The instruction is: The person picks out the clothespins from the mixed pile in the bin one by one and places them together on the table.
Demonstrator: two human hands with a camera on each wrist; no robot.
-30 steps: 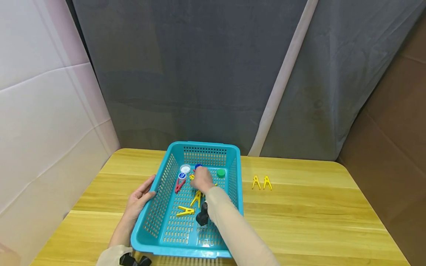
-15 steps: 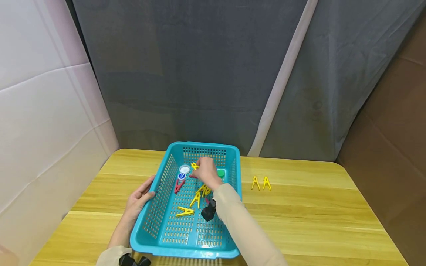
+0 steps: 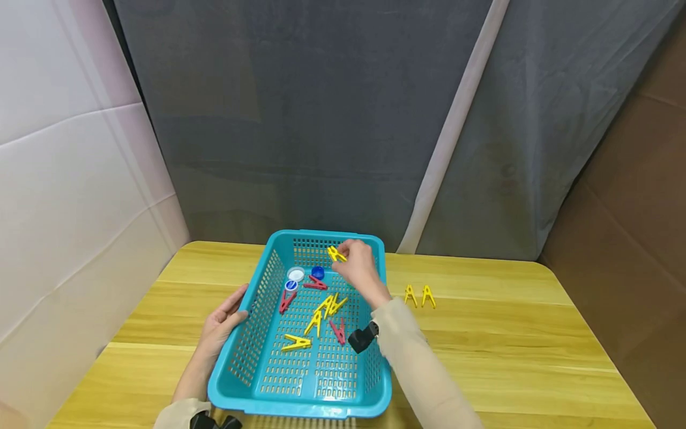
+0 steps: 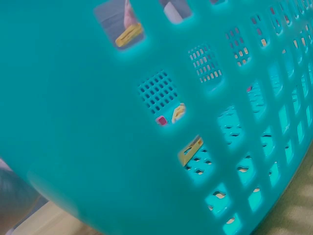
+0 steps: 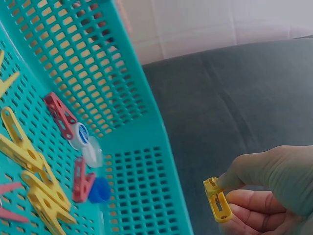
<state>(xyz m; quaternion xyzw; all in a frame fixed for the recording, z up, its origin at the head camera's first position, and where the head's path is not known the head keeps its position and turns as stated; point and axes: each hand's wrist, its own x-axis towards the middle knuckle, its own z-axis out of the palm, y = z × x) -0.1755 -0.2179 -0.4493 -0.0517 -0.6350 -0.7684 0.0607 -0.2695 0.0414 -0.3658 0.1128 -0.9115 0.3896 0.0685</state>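
Between thumb and fingers, my right hand [image 3: 360, 268] pinches a yellow clothespin [image 5: 217, 199], held up over the far right part of a blue-green plastic basket [image 3: 300, 411]. My left hand [image 3: 220, 325] rests against the basket's left side, fingers along the outer wall and thumb near the rim. Inside the basket lie several yellow clothespins [image 3: 296, 342] and red clothespins [image 3: 316, 283]. A blue cap [image 3: 318, 273], a white lid [image 3: 296, 274] and a white-and-blue cap [image 3: 291, 286] sit near its far left. The left wrist view is mostly filled by the basket's slotted wall [image 4: 98, 122].
Two yellow clothespins [image 3: 427, 296] stand side by side on the wooden table [image 3: 509, 345], right of the basket. A grey curtain [image 3: 295, 119] hangs behind the table, with a white panel [image 3: 80, 179] at left and a brown one [image 3: 627, 196] at right.
My right hand has lifted the yellow clothespin from among the caps and carried it up and right, uncovering the blue cap and red clothespins. The left hand has stayed at the basket's side.
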